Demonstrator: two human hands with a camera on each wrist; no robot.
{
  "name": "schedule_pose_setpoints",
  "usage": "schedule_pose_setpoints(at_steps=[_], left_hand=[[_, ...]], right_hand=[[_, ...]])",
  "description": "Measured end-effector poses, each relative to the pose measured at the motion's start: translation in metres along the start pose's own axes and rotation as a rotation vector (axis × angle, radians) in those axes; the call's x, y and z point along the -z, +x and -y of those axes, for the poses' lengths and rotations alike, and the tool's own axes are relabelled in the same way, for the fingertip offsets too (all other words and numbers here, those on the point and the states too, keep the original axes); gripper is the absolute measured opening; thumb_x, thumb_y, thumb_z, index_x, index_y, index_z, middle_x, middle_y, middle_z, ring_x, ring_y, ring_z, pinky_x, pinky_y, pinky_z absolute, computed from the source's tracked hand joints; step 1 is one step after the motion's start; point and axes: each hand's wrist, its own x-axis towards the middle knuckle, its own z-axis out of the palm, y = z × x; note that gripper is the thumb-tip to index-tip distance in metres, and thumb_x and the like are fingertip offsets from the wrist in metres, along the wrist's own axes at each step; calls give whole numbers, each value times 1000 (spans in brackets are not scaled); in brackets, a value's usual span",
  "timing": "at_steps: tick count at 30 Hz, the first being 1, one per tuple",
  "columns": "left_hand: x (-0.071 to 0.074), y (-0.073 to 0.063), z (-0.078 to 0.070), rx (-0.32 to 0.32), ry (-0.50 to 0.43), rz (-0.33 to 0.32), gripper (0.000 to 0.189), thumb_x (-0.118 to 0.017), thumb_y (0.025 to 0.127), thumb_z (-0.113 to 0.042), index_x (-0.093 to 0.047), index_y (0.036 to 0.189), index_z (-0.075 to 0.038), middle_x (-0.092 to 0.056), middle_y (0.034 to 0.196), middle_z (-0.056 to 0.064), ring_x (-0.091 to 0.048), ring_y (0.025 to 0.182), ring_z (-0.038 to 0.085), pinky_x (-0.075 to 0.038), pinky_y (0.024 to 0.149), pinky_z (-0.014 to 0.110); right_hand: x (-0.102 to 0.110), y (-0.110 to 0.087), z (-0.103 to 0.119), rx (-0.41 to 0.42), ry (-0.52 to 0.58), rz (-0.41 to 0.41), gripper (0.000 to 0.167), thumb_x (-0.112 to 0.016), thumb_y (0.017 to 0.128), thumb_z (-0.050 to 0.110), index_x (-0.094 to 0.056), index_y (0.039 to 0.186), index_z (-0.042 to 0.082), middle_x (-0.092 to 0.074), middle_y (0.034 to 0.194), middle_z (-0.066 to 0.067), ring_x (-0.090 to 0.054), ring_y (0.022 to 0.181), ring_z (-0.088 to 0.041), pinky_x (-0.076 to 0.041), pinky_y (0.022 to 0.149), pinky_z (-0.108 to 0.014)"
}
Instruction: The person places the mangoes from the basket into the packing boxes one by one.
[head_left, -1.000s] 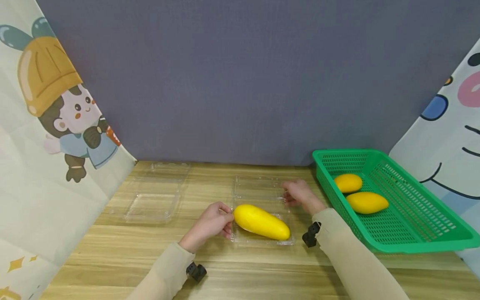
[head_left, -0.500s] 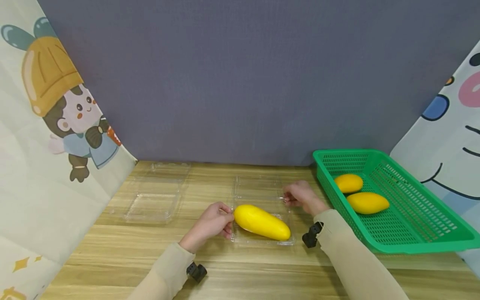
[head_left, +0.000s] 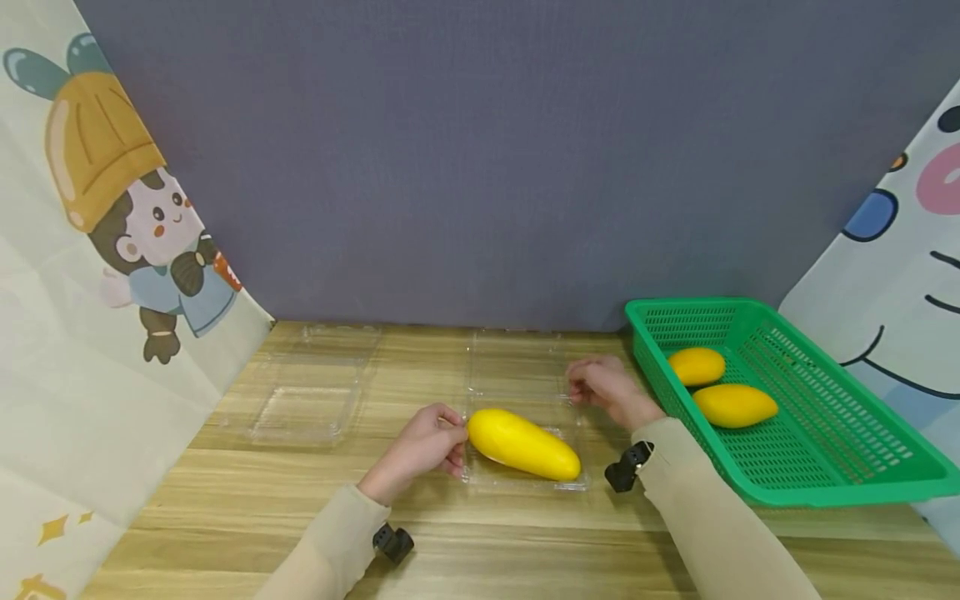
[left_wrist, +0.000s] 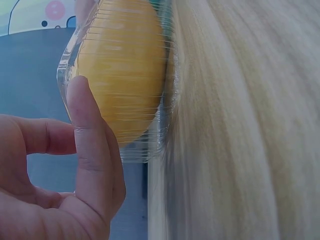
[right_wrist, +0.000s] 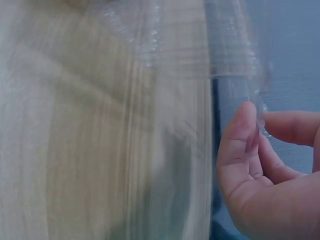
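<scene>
A long yellow mango [head_left: 522, 444] lies aslant in the base of a clear plastic clamshell box [head_left: 517, 481] at the middle of the table. My left hand [head_left: 426, 439] pinches the left rim of that base between thumb and finger; in the left wrist view, one finger [left_wrist: 82, 102] lies along the outside of the box wall. At the far right corner, my right hand [head_left: 606, 388] pinches the edge of the lid [head_left: 517, 367], which stands raised behind the mango. Thumb and forefinger meet on the clear plastic in the right wrist view.
A second clear clamshell box [head_left: 300, 415] stands open at the left. To the right is a green perforated basket [head_left: 825, 454] holding two more mangoes [head_left: 733, 406]. A grey partition [head_left: 450, 167] rises along the table's back edge, with printed cloths on both sides.
The lid's far edge has risen toward the partition, in my right hand's pinch. That hand has shifted slightly right. My left hand and the mango have stayed put.
</scene>
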Motion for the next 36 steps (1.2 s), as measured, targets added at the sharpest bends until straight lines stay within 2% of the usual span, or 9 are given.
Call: schedule_pose_setpoints(at_steps=[5, 12, 17, 23, 26, 30, 36], left_hand=[[0, 0, -1, 0, 6, -7, 25, -54, 88, -5, -45, 107, 7, -56, 71, 15, -56, 53, 18, -56, 54, 34], [-1, 1, 0, 0, 2, -12, 26, -55, 87, -5, -45, 107, 7, -56, 73, 16, -56, 54, 19, -56, 54, 34], [-1, 3, 1, 2, -5, -20, 26, -54, 87, -6, -43, 108, 7, -55, 70, 13, -55, 52, 18, -56, 53, 34], [0, 4, 2, 6, -12, -36, 26, -53, 87, -6, -43, 108, 6, -55, 69, 14, -55, 51, 18, -56, 52, 34], [0, 3, 2, 6, -15, -39, 27, -53, 87, -5, -42, 109, 6, -55, 69, 15, -55, 51, 18, -56, 52, 34], [1, 2, 1, 7, -18, -40, 28, -54, 87, -5, -42, 109, 7, -56, 70, 15, -55, 52, 18, -56, 52, 34], [1, 0, 0, 7, -19, -41, 28, -54, 87, -5, -43, 109, 7, -56, 70, 16, -55, 52, 17, -56, 52, 34]], right_hand=[[1, -3, 5, -11, 26, -18, 32, -51, 90, 3, -46, 119, -12, -54, 84, -10, -54, 65, -17, -55, 66, -30], [1, -7, 11, -13, 44, -24, 33, -53, 91, 6, -46, 120, -9, -54, 90, -13, -55, 69, -21, -55, 72, -36], [1, -10, 15, 11, 39, -23, 24, -53, 91, 7, -50, 112, -6, -54, 87, -13, -55, 71, -21, -55, 71, -36], [1, -12, 20, 28, 58, -15, 17, -51, 91, 11, -52, 100, -3, -55, 84, -12, -55, 72, -23, -53, 80, -45], [1, -12, 20, 23, 94, -15, 24, -45, 94, 18, -52, 100, -4, -56, 86, -13, -56, 74, -25, -51, 83, -49], [1, -15, 20, 23, 118, -28, 37, -40, 98, 31, -52, 101, -3, -56, 89, -14, -57, 77, -28, -52, 81, -48], [3, -20, 20, 24, 124, -27, 48, -46, 95, 48, -54, 92, 0, -57, 86, -12, -56, 75, -27, -53, 80, -46]])
